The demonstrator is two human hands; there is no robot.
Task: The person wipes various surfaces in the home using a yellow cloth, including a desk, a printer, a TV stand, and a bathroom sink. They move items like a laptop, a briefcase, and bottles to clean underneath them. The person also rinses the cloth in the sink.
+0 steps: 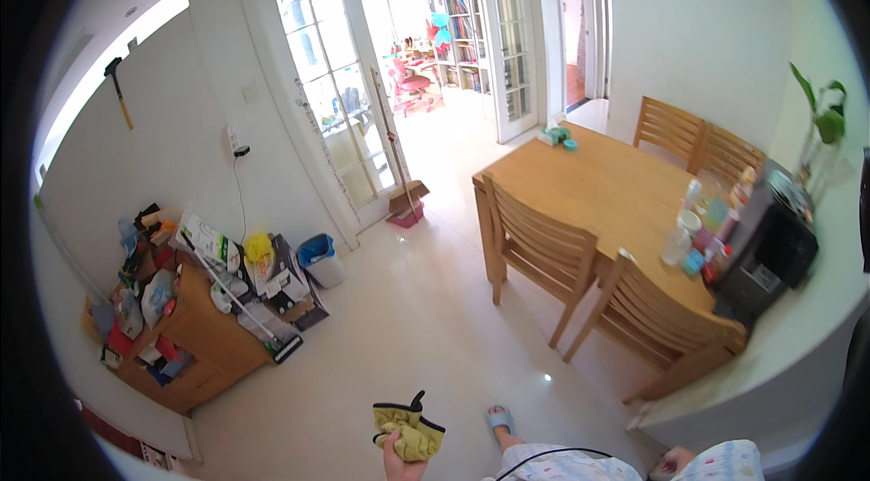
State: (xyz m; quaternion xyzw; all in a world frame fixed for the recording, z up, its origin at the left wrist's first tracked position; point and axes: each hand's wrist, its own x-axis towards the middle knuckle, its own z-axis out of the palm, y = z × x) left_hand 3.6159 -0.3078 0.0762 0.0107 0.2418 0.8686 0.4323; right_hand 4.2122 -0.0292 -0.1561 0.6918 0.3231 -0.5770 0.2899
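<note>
My left hand (402, 465) comes up from the bottom edge, gripping a crumpled olive-yellow cloth (412, 432). Black edging trims this cloth, and a small black loop sticks up from its top; it could be a pot holder or mitt. My right hand (673, 460) shows low at the right, at the end of a patterned sleeve (731, 459). Its fingers look curled and are partly hidden, and I cannot make out anything in it. Between the hands are my patterned clothing (564, 464) with a black cord across it and one foot in a grey-blue slipper (499, 417).
A wooden table (584, 175) with slatted chairs (544, 236) stands right, bottles (676, 246) at its end. Left are a cluttered wooden cabinet (211, 352), a floor squeegee (289, 348) and a waste bin (323, 263). A broom (408, 196) leans by the glazed door (333, 73).
</note>
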